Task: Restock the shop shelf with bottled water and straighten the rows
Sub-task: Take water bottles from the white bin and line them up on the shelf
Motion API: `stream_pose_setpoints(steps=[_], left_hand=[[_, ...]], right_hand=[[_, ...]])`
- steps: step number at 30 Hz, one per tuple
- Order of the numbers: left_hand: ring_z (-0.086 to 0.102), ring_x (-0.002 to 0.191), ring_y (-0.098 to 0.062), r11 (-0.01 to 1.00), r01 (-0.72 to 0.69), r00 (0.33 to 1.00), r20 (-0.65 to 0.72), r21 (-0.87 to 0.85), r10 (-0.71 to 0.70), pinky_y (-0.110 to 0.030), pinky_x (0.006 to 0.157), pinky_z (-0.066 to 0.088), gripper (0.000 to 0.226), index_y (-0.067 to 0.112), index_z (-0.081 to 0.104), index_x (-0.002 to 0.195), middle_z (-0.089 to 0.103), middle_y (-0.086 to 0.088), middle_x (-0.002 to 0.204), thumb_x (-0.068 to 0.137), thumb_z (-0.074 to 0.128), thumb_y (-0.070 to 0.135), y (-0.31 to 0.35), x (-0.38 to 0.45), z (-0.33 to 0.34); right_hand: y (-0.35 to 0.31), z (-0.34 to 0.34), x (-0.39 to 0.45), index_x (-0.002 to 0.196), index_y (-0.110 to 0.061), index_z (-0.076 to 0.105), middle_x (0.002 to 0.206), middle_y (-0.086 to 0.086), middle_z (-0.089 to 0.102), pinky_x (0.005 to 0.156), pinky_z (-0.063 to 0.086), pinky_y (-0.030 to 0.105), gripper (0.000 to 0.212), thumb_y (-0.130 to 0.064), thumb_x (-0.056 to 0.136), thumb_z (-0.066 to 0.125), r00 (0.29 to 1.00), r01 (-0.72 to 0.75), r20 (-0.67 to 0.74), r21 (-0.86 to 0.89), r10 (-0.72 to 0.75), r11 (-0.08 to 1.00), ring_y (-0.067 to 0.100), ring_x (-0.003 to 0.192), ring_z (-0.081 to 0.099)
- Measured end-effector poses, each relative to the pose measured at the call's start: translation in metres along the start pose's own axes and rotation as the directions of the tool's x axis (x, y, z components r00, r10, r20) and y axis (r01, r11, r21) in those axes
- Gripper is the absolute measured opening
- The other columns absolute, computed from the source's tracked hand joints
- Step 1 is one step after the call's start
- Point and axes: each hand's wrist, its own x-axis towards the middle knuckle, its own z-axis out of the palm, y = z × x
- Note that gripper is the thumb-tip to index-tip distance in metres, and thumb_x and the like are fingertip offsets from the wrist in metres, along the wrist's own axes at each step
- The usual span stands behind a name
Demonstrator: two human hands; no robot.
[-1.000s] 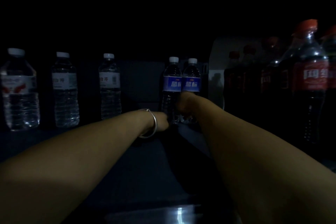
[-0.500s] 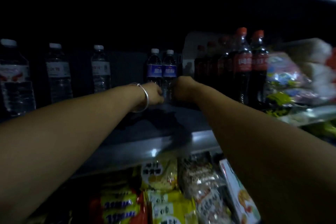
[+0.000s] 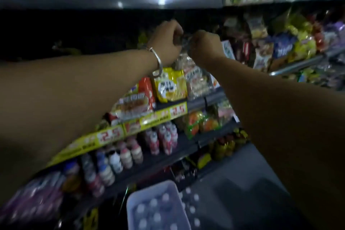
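Left hand w/ a bracelet and right hand are both clenched, close together, w/ something clear and blurred between them; I cannot tell what. Water bottles stand far below in a crate, under the snack shelf.

Yellow snack packets stand on a shelf above a yellow price strip. Below it, small pink-and-white drink bottles stand in rows. More bright snack bags fill the right-hand shelves.
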Motion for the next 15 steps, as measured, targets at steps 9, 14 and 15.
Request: stream_pose_setpoints(steps=[9,14,15], left_hand=[[0.054,0.105,-0.03,0.969,0.239,0.924,0.32,-0.058,-0.209,-0.036,0.089,0.046,0.036,0.003,0.054,0.114,0.051,-0.018,0.119,0.078,0.058,0.0,-0.093,-0.162,0.143],[0.055,0.098,-0.035,0.915,0.402,0.837,0.419,-0.035,-0.352,-0.041,0.085,0.047,0.033,0.001,0.056,0.106,0.054,-0.02,0.111,0.074,0.064,-0.003,-0.157,-0.26,0.23],[0.055,0.1,-0.035,0.892,0.451,0.804,0.448,-0.027,-0.392,-0.041,0.087,0.047,0.036,0.002,0.056,0.108,0.053,-0.019,0.113,0.074,0.064,-0.003,-0.168,-0.279,0.246]], right_hand=[[0.07,0.169,-0.143,0.119,-0.007,0.058,0.117,0.02,0.061,0.084,0.045,0.033,0.035,-0.016,0.085,0.06,0.919,-0.115,0.378,-0.02,0.114,0.993,0.035,0.11,0.057],[0.111,0.274,-0.237,0.109,-0.003,0.06,0.109,0.022,0.063,0.079,0.045,0.037,0.031,-0.017,0.081,0.063,0.804,-0.165,0.577,-0.012,0.141,0.986,0.037,0.103,0.059],[0.118,0.295,-0.255,0.11,-0.003,0.06,0.109,0.021,0.064,0.08,0.046,0.037,0.031,-0.019,0.082,0.063,0.782,-0.188,0.604,-0.011,0.157,0.982,0.037,0.103,0.06]])
